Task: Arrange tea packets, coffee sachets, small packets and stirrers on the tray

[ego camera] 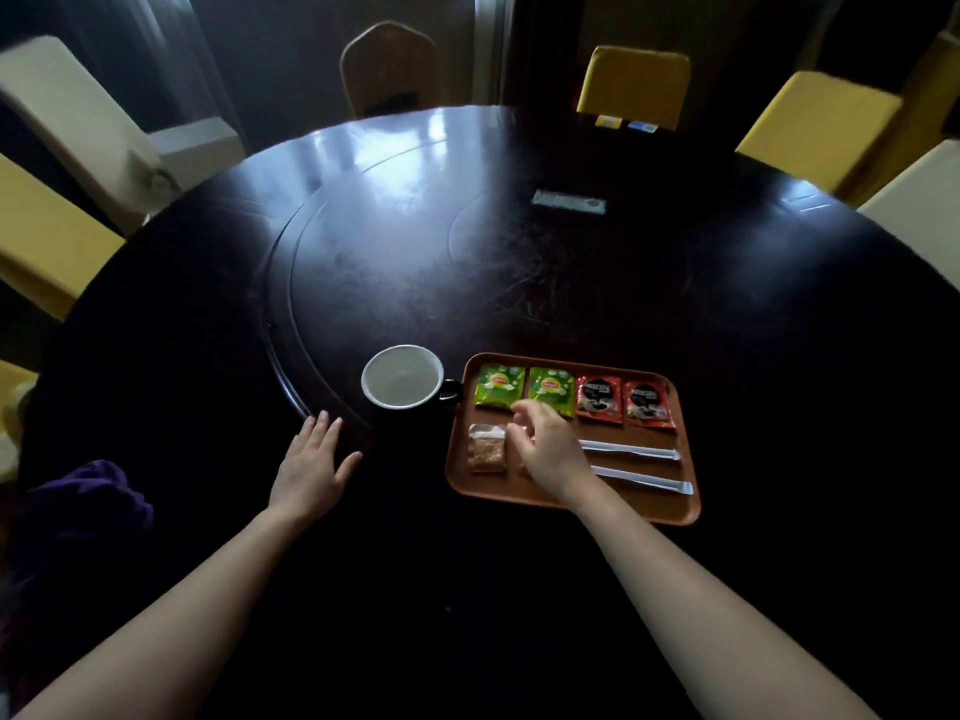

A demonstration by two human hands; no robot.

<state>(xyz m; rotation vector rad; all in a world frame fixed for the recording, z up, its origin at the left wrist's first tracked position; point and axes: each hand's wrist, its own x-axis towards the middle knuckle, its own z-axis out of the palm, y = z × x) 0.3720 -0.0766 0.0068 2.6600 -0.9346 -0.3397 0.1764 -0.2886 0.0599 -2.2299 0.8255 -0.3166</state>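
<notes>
A brown tray [613, 506] lies on the dark round table. Along its far side sit two green tea packets [497, 386] [551, 389] and two red coffee sachets [598, 398] [647, 403]. A small clear packet of brown granules [486, 449] lies at the tray's near left. Two white wrapped stirrers [631, 450] [644, 479] lie at the right. My right hand [545, 449] hovers over the tray's middle, fingers loosely curled, hiding whatever lies beneath it. My left hand [311, 467] rests flat on the table, left of the tray.
A dark cup with a white inside [402, 376] stands just left of the tray, its handle touching the rim. A small flat card [569, 204] lies on the table's far side. Yellow and white chairs [634, 85] ring the table. A purple cloth [88, 506] is at the near left.
</notes>
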